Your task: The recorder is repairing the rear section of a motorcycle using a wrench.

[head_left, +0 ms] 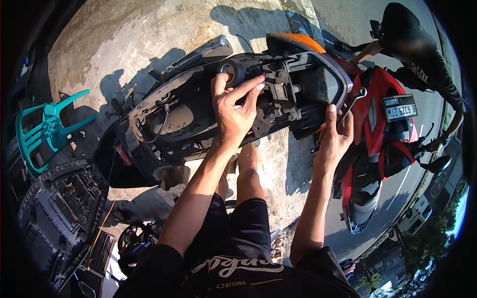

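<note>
A black ring part [233,72] was pinched in the left hand [234,107] above the stripped scooter's tail frame [278,94]; a wrench [354,102] was gripped in the right hand [335,136].

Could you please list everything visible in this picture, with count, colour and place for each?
scooter: one, black, seat off, centre
black ring part: one, on scooter frame, at left hand
wrench: one, metal, in right hand
red motorbike: one, right
other person: one, dark clothes, top right
plastic chair: one, teal, left
scooter seat: one, black, upside down, lower left
left hand: one, on ring part
right hand: one, gripping wrench
</note>
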A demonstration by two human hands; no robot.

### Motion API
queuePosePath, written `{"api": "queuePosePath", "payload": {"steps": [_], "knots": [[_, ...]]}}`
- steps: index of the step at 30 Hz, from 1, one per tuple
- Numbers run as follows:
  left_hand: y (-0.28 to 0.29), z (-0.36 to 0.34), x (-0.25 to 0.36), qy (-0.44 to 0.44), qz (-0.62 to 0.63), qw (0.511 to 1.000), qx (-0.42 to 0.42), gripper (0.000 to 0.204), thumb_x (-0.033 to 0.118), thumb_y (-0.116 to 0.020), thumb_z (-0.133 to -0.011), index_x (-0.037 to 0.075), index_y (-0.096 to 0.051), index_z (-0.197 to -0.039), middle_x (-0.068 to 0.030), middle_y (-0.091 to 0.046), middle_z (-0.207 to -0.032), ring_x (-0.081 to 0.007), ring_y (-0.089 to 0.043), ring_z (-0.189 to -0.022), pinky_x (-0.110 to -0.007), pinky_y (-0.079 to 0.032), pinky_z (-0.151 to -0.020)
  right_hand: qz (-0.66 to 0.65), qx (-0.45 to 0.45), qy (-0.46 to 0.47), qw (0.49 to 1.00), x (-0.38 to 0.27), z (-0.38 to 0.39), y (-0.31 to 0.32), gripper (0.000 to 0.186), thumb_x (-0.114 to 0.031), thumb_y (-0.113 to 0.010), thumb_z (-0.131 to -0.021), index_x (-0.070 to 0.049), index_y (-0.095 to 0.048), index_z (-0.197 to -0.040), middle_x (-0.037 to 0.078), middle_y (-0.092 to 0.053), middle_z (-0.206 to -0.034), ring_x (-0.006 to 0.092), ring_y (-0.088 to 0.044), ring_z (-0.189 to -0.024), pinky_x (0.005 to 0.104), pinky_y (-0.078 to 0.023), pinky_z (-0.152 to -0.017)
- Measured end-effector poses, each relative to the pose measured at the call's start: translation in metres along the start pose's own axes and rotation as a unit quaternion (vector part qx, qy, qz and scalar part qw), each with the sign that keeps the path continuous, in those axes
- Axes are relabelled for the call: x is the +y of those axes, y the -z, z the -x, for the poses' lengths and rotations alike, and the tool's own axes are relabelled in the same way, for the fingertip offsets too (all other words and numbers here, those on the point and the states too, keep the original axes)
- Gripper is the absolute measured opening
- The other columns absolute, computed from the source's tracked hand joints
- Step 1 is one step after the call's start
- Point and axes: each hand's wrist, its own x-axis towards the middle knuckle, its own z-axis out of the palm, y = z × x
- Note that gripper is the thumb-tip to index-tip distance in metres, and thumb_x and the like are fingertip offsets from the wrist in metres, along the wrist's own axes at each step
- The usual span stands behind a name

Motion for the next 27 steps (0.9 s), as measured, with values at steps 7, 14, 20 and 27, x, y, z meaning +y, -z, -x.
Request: {"api": "queuePosePath", "payload": {"steps": [7, 14, 20, 27], "knots": [[0.006, -0.006, 0.014, -0.019, -0.009, 1.0, -0.017, 0.024, 0.013, -0.085, -0.074, 0.009, -0.076, -0.095, -0.0089, -0.057, -0.089, -0.0233, -0.054, -0.085, -0.034, -0.046, -0.077, -0.035, -0.009, 0.004, 0.999, 0.002, -0.001, 0.0, 0.04, -0.023, -0.075, -0.093, 0.003, -0.062, -0.121, 0.006, -0.067, -0.104, 0.0104, -0.058, -0.095, 0.024, -0.045, -0.089], [0.005, -0.008, 0.016, 0.026, -0.05, 0.998, 0.032, 0.02, 0.017, -0.089, -0.073, 0.007, -0.074, -0.082, -0.0081, -0.055, -0.086, -0.024, -0.054, -0.087, -0.035, -0.045, -0.077, -0.046, -0.012, 0.009, 0.999, 0.002, 0.0, -0.003, 0.038, -0.022, -0.074, -0.094, 0.003, -0.062, -0.119, 0.004, -0.066, -0.103, 0.0093, -0.057, -0.094, 0.0231, -0.044, -0.088], [0.008, -0.008, 0.018, -0.029, -0.094, 0.995, -0.004, 0.015, 0.014, -0.082, -0.078, 0.012, -0.078, -0.092, -0.0096, -0.064, -0.086, -0.0274, -0.054, -0.091, -0.037, -0.046, -0.08, -0.05, -0.02, 0.004, 0.999, 0.003, -0.001, -0.002, 0.037, -0.022, -0.074, -0.094, 0.003, -0.063, -0.118, 0.003, -0.066, -0.102, 0.0082, -0.056, -0.091, 0.0216, -0.044, -0.083], [0.02, -0.016, 0.016, -0.054, -0.078, 0.993, -0.072, 0.028, 0.013, -0.082, -0.077, 0.013, -0.078, -0.105, -0.0117, -0.061, -0.091, -0.0279, -0.055, -0.09, -0.037, -0.047, -0.081, -0.047, -0.023, 0.015, 0.999, 0.004, -0.002, -0.001, 0.035, -0.021, -0.073, -0.094, 0.003, -0.063, -0.117, 0.002, -0.065, -0.101, 0.008, -0.055, -0.09, 0.0215, -0.044, -0.083]]}}
